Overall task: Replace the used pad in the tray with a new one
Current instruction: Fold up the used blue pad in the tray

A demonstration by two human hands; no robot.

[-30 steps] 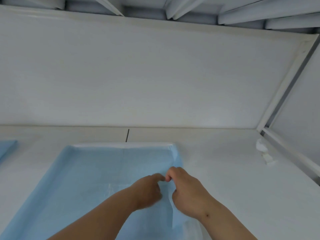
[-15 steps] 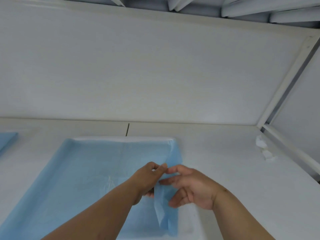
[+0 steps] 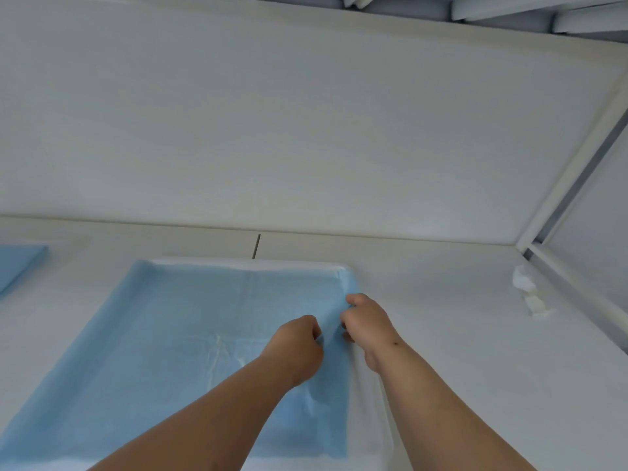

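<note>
Fingers of left hand (image 3: 299, 345) and right hand (image 3: 365, 322) pinch the thin blue rectangular pad (image 3: 190, 334) at the shallow white tray's (image 3: 372, 402) right rim, probably to seat its edge.

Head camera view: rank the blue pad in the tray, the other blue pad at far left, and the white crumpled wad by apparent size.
1. blue pad in the tray
2. blue pad at far left, partly cropped, so unsure
3. white crumpled wad

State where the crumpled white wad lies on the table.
In the head view, the crumpled white wad lies far right on the white table, beside the corner frame, well right of the blue pad.
</note>
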